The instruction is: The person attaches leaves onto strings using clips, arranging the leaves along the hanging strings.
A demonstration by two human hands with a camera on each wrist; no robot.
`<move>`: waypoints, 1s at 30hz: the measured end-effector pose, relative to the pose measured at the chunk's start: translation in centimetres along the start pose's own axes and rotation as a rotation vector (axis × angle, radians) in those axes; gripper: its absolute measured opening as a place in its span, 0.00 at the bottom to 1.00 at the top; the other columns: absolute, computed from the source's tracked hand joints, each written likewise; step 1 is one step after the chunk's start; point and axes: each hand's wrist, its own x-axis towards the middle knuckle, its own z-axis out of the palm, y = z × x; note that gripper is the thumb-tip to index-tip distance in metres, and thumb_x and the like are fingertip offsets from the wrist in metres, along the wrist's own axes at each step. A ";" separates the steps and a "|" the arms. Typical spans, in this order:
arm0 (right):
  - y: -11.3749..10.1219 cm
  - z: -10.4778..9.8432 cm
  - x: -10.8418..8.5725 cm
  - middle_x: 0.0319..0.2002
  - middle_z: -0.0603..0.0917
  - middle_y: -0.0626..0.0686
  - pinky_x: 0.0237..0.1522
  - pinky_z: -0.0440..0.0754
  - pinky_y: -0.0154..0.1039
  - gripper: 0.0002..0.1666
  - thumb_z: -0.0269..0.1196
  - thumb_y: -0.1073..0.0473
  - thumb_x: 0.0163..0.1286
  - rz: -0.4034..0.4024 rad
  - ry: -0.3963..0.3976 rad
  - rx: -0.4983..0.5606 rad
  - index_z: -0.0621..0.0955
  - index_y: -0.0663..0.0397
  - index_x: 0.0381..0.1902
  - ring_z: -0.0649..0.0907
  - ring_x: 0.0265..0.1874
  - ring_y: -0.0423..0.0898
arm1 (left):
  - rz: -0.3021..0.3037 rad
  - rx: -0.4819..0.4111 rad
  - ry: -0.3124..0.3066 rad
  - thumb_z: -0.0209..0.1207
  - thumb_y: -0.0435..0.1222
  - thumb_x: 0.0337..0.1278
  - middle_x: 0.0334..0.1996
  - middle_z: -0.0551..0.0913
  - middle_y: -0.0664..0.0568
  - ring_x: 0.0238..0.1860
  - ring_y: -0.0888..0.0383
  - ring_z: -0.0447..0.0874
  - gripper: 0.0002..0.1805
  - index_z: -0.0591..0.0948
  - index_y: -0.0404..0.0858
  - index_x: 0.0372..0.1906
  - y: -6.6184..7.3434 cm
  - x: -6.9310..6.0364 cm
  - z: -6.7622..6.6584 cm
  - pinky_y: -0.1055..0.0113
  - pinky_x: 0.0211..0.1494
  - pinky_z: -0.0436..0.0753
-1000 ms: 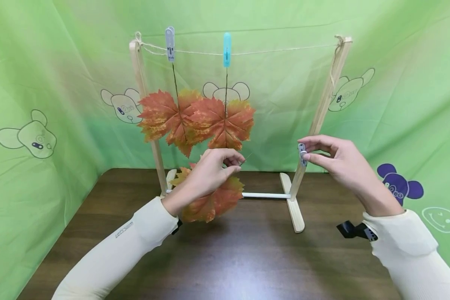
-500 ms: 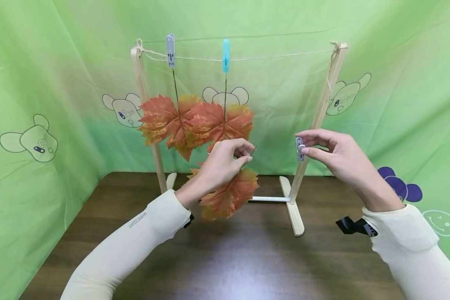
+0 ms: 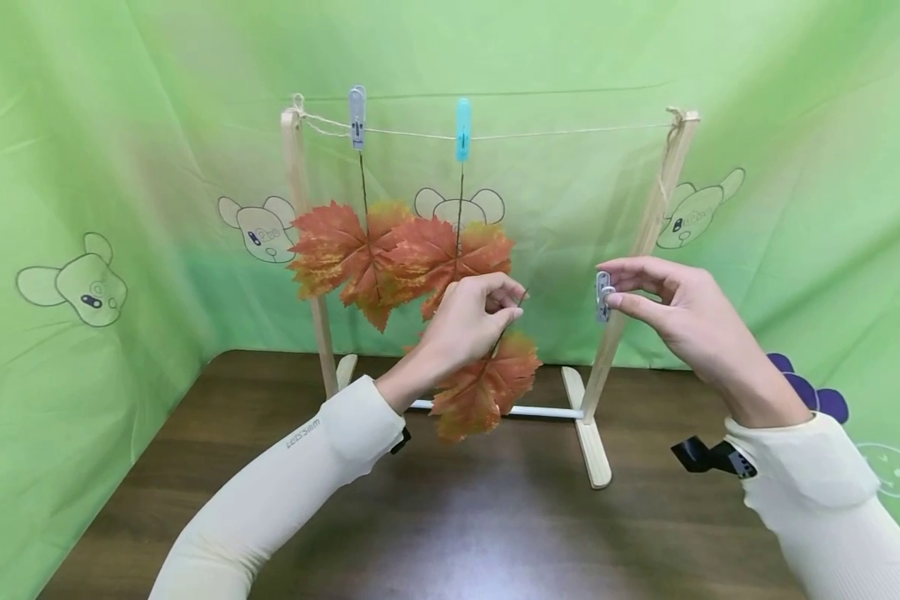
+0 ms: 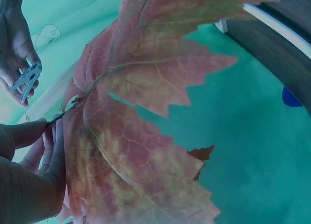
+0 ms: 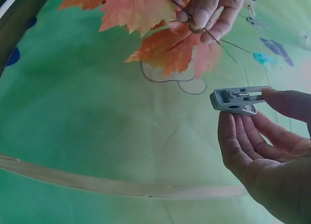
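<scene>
My left hand [image 3: 474, 321] pinches the thin stem of an orange-red maple leaf [image 3: 487, 390], which hangs below the fingers; in the left wrist view this leaf [image 4: 131, 83] fills the middle. To the right, my right hand [image 3: 678, 321] grips a grey clothespin [image 3: 602, 297] between thumb and fingertips, and the right wrist view shows that clothespin [image 5: 235, 98] from the side. Two similar leaves hang by their stems from a string [image 3: 555, 133]: the left leaf [image 3: 337, 254] under a grey clothespin [image 3: 357, 117], the other leaf [image 3: 450, 254] under a blue clothespin [image 3: 462, 129]. My left hand partly covers the latter.
Two wooden posts, left [image 3: 296, 167] and right [image 3: 667, 175], carry the string above a brown table [image 3: 450, 517]. A white rod [image 3: 543, 412] joins them low down, and the right post stands on a wooden foot [image 3: 592, 450]. Green printed cloth [image 3: 555, 50] surrounds the table.
My left hand has moved right and slightly up with its leaf, nearer the right hand. The right hand keeps its clothespin almost in place. The head view has shifted a little.
</scene>
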 end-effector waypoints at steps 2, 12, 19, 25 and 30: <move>-0.2 0.0 0.2 0.43 0.88 0.30 0.46 0.79 0.23 0.19 0.66 0.56 0.77 -0.010 0.008 0.009 0.83 0.48 0.63 0.86 0.44 0.32 | 0.001 -0.008 -0.002 0.66 0.31 0.68 0.39 0.90 0.52 0.37 0.61 0.86 0.08 0.88 0.39 0.49 0.1 0.3 0.1 0.73 0.43 0.82; -1.4 0.0 1.1 0.43 0.89 0.30 0.47 0.79 0.23 0.17 0.67 0.58 0.76 -0.062 0.033 0.040 0.84 0.46 0.61 0.86 0.44 0.32 | 0.029 -0.092 0.085 0.67 0.31 0.68 0.36 0.90 0.51 0.34 0.63 0.86 0.06 0.88 0.38 0.46 0.9 1.4 0.6 0.75 0.41 0.81; -2.2 -0.1 1.8 0.42 0.89 0.32 0.47 0.80 0.23 0.18 0.67 0.59 0.75 -0.083 0.054 0.070 0.85 0.45 0.61 0.87 0.43 0.32 | 0.040 -0.130 0.133 0.68 0.31 0.67 0.35 0.90 0.51 0.33 0.64 0.86 0.06 0.89 0.38 0.46 1.7 2.7 1.2 0.76 0.40 0.81; -2.7 -0.3 2.6 0.42 0.90 0.33 0.48 0.80 0.22 0.18 0.67 0.62 0.74 -0.119 0.070 0.141 0.86 0.46 0.60 0.88 0.42 0.32 | 0.059 -0.137 0.153 0.68 0.31 0.67 0.35 0.90 0.52 0.33 0.66 0.85 0.06 0.89 0.39 0.46 2.6 3.5 1.5 0.78 0.40 0.81; -3.0 -0.4 3.1 0.42 0.91 0.35 0.49 0.81 0.22 0.18 0.67 0.66 0.74 -0.154 0.089 0.192 0.86 0.50 0.59 0.88 0.42 0.32 | 0.075 -0.156 0.165 0.68 0.31 0.67 0.35 0.90 0.52 0.33 0.66 0.85 0.06 0.89 0.39 0.46 3.3 4.1 1.4 0.78 0.40 0.81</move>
